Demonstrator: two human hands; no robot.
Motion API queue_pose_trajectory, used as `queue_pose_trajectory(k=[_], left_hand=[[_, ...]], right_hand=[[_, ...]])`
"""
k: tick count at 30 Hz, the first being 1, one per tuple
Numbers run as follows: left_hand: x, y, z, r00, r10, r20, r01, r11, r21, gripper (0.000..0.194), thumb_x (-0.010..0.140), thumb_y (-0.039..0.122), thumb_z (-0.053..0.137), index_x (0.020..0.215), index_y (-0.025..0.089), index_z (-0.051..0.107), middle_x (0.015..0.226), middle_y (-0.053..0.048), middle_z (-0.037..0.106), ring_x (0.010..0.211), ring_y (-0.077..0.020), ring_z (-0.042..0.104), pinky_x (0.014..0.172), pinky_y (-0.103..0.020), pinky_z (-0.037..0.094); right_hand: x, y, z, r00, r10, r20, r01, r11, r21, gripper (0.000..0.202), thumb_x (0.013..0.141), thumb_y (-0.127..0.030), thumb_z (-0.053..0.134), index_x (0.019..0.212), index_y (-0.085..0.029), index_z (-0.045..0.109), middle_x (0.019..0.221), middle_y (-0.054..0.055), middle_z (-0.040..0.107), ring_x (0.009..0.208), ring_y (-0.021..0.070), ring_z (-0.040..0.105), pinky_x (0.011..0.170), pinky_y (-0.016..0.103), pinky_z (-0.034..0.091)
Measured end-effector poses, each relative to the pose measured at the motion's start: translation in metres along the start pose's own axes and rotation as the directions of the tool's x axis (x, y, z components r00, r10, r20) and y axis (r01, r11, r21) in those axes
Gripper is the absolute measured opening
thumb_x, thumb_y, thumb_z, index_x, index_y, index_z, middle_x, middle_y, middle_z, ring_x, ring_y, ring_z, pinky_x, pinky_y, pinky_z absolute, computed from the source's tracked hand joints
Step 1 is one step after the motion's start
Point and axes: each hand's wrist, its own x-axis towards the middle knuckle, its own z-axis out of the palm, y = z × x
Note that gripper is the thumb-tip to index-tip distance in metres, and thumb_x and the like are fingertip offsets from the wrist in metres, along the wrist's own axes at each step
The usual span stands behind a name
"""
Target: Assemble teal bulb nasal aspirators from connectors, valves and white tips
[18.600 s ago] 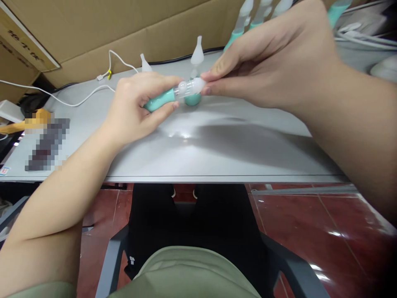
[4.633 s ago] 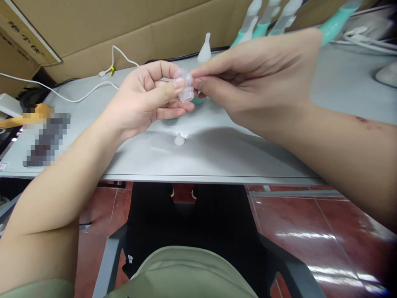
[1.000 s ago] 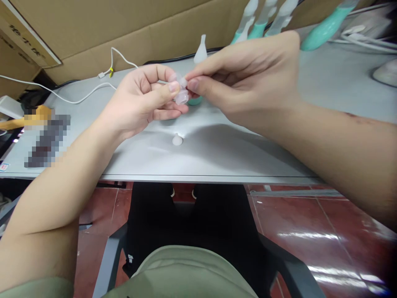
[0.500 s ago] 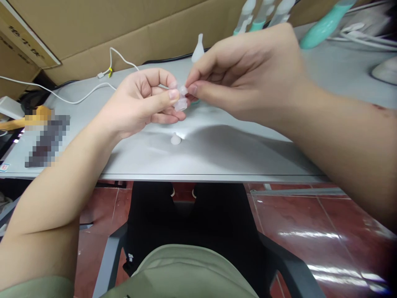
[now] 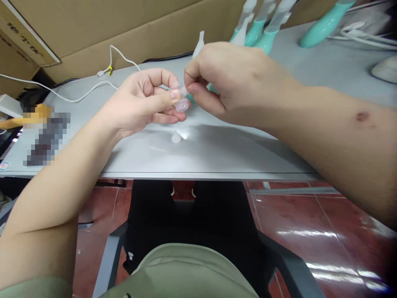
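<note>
Between the thumb and fingers of my left hand (image 5: pixel 151 99) is a small clear plastic piece (image 5: pixel 181 105) with a round rim facing down. My right hand (image 5: pixel 221 80) pinches the upper end of the same piece, its thumb and index finger close together; the exact grip is partly hidden. Below the hands, a small white cone-shaped tip (image 5: pixel 176 137) lies on the grey table (image 5: pixel 149 159). Behind my right hand, a white pointed nozzle (image 5: pixel 199 44) sticks up, its lower part covered by the hand.
Several teal-handled devices with clear tops (image 5: pixel 269 35) stand behind my right hand. Another teal handle (image 5: pixel 321 27) lies further right, near cables. A white cable (image 5: pixel 83 96) runs along the left, by a pixelated dark object (image 5: pixel 48 138). Cardboard (image 5: pixel 124 25) forms the back.
My right hand has rolled over, its back now turned more upward, while still pinching at the piece. My left hand has stayed nearly in place.
</note>
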Motion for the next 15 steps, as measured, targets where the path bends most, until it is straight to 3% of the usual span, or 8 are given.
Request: queue_pose_trajectory(k=[4, 9, 15], left_hand=[[0.0007, 0.0026, 0.0033, 1.0, -0.029, -0.006, 0.029, 1.0, 0.006, 0.016, 0.104, 0.011, 0.081, 0.091, 0.019, 0.076, 0.083, 0.0, 0.083, 0.076, -0.0154, 0.085, 0.076, -0.027, 0.077], [0.0, 0.0044, 0.0074, 0.999, -0.041, -0.018, 0.041, 0.999, -0.026, 0.018, 0.106, 0.006, 0.076, 0.091, 0.016, 0.075, 0.081, 0.001, 0.082, 0.075, -0.0153, 0.087, 0.071, -0.021, 0.074], [-0.0035, 0.0028, 0.0076, 1.0, -0.012, -0.004, 0.012, 0.994, -0.11, 0.011, 0.104, 0.008, 0.078, 0.095, 0.015, 0.074, 0.085, -0.002, 0.083, 0.076, -0.0158, 0.087, 0.072, -0.021, 0.074]], right_hand=[[0.001, 0.0024, 0.0039, 1.0, 0.002, 0.019, -0.002, 0.999, -0.034, 0.036, 0.12, -0.045, 0.035, 0.123, -0.018, 0.058, 0.117, 0.006, 0.068, 0.1, 0.0166, 0.067, 0.089, 0.032, 0.061], [0.0016, 0.0031, 0.0067, 1.0, 0.028, -0.004, -0.028, 0.999, -0.019, 0.029, 0.118, -0.045, 0.043, 0.121, -0.02, 0.057, 0.104, 0.002, 0.064, 0.077, 0.0112, 0.053, 0.067, 0.025, 0.043], [0.0011, 0.0029, 0.0067, 0.999, 0.037, -0.032, -0.036, 0.998, 0.047, 0.018, 0.115, -0.036, 0.05, 0.121, -0.02, 0.056, 0.112, 0.001, 0.068, 0.086, 0.0097, 0.059, 0.071, 0.025, 0.048]])
